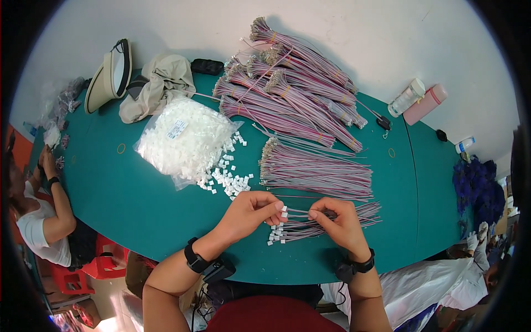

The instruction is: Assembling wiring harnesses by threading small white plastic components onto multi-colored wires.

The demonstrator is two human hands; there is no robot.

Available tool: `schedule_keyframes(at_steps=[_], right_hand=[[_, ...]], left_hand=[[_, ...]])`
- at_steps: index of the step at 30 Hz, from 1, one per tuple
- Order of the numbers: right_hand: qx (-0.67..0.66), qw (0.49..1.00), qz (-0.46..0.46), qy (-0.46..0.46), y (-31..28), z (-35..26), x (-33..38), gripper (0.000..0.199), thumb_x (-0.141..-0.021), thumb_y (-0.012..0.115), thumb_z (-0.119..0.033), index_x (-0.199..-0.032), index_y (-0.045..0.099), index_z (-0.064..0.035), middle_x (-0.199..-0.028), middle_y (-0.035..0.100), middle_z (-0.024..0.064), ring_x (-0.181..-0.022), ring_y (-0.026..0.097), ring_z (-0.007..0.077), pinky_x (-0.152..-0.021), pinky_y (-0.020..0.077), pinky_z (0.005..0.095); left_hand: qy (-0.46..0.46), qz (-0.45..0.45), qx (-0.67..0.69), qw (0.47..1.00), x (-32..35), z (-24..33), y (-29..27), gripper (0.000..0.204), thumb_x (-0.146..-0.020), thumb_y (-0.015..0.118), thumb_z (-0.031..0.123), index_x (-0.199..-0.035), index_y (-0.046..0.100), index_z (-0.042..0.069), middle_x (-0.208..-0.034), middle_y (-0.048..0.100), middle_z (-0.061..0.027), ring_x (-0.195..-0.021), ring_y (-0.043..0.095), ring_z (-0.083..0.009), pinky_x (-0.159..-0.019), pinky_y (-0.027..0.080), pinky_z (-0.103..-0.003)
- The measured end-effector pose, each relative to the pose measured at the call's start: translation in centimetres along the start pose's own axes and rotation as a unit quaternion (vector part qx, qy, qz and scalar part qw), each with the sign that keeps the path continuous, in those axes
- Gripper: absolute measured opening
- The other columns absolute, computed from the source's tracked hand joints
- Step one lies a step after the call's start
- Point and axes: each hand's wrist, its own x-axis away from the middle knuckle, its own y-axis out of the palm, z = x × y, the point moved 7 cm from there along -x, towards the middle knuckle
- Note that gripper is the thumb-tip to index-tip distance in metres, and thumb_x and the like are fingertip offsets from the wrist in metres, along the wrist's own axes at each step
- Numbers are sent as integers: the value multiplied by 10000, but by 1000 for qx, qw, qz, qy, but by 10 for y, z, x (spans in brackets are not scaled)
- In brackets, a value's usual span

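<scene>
My left hand (247,214) pinches a small white connector housing (284,209) between thumb and fingers. From it a thin grey and pink cable (299,211) runs to my right hand (341,224), whose thumb and forefinger are closed on it. Beneath both hands lies a bunch of cables (359,214) with white housings (275,237) on their left ends. Just beyond, a wide row of loose cables (321,170) has bare metal terminals at the left. Loose white housings (231,181) are scattered left of that row, beside a clear plastic bag (185,145) full of them.
Banded cable bundles (298,91) are heaped at the back of the green table (127,188). A visor hat (112,74) and beige cloth (166,80) lie back left. Two bottles, one clear (406,98), one pink (426,104), stand back right. Other people sit at both sides.
</scene>
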Motion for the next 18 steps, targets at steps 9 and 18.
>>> schedule_keyframes(at_steps=[9,18], right_hand=[[-3,999,-21,47,0,-1,1,69,-872,659,-23,-892,659,42,-803,680,67,-739,625,111,-679,493,243],[-4,999,-23,44,0,-1,1,69,-870,662,-20,-892,656,46,-798,678,61,-731,614,99,-670,489,237]], left_hand=[[3,1,0,1000,0,-1,0,221,-977,580,169,-948,672,-29,-837,712,-99,-718,653,-106,-677,523,-231],[5,1,0,1000,1,2,2,230,-980,577,172,-949,671,-36,-831,706,-96,-719,655,-111,-676,524,-234]])
